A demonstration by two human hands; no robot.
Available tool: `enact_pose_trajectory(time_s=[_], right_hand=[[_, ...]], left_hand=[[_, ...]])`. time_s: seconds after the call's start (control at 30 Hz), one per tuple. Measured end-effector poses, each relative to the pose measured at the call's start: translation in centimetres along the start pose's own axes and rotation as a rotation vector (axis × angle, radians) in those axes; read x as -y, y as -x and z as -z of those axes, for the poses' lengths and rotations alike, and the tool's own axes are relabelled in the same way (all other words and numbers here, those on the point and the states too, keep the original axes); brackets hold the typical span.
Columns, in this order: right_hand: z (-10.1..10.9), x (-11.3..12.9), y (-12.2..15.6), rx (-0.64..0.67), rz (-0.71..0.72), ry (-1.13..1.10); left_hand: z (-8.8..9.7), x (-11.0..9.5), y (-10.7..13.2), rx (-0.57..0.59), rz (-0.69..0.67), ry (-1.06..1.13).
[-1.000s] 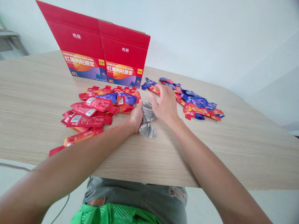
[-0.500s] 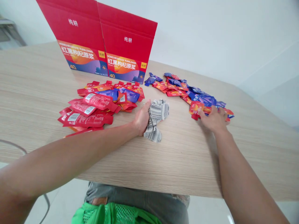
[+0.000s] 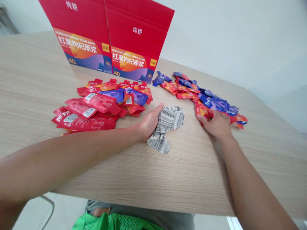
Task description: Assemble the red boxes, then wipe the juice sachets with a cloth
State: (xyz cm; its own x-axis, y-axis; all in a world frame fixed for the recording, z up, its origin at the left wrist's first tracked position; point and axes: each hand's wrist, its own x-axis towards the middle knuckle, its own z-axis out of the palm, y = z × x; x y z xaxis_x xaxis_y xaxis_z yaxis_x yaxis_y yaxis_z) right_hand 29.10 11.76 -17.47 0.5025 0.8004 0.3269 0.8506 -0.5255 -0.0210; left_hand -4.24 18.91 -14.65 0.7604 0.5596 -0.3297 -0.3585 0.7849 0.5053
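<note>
My left hand point(image 3: 149, 125) is closed on a grey-and-white striped cloth point(image 3: 169, 119), which spreads to its right over the table; most of its fingers are hidden under the cloth. At the near end of the right-hand pile, my right hand point(image 3: 217, 125) pinches a red and orange pouch point(image 3: 200, 109), thumb on the near side and fingers partly hidden behind. Blue pouches point(image 3: 213, 101) and more red ones lie against and beyond that hand. To the left of my left hand is another heap of mostly red pouches point(image 3: 96, 103), some showing white barcode labels.
Two red printed cartons point(image 3: 83, 52) stand side by side at the back left, tall flaps raised. A white wall point(image 3: 227, 38) rises behind the wooden table point(image 3: 134, 172). The table's near edge runs just in front of my lap.
My right hand has closed around the red pouch at the pile's near end. My left hand still holds the cloth. The view has shifted slightly closer.
</note>
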Motion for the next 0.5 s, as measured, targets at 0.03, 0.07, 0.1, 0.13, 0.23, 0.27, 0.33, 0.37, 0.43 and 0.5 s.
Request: enact_pose_trajectory(time_s=[0.03, 0.07, 0.1, 0.13, 0.23, 0.27, 0.33, 0.37, 0.43, 0.5], right_hand=[[0.2, 0.8, 0.1, -0.015, -0.032, -0.004], [0.3, 1.6, 0.2, -0.020, -0.055, -0.016], [0.4, 2.2, 0.2, -0.018, -0.058, -0.035], [0.4, 2.8, 0.2, -0.012, -0.035, -0.058], [0.3, 3.8, 0.1, 0.032, 0.043, -0.101], [0.3, 4.0, 0.1, 0.046, 0.060, -0.099], [0.6, 4.5, 0.2, 0.079, 0.105, -0.081], [0.9, 4.9, 0.4, 0.096, 0.138, -0.073], [1.8, 5.8, 0.9, 0.125, 0.221, -0.067], [2.7, 6.8, 1.6, 0.137, 0.286, -0.075]], left_hand=[[0.0, 0.0, 0.0, 0.004, -0.001, -0.001], [-0.1, 0.0, 0.0, 0.001, -0.005, -0.002], [-0.2, -0.1, 0.0, -0.006, -0.009, -0.003], [-0.3, -0.1, 0.1, -0.017, -0.014, -0.003], [-0.7, -0.1, 0.1, -0.049, -0.027, 0.007], [-0.8, -0.1, 0.1, -0.056, -0.036, 0.016], [-0.9, -0.1, 0.0, -0.072, -0.061, 0.030], [-0.9, -0.1, 0.0, -0.079, -0.073, 0.035], [-0.9, -0.1, 0.0, -0.097, -0.094, 0.039], [-1.0, -0.1, 0.1, -0.111, -0.119, 0.048]])
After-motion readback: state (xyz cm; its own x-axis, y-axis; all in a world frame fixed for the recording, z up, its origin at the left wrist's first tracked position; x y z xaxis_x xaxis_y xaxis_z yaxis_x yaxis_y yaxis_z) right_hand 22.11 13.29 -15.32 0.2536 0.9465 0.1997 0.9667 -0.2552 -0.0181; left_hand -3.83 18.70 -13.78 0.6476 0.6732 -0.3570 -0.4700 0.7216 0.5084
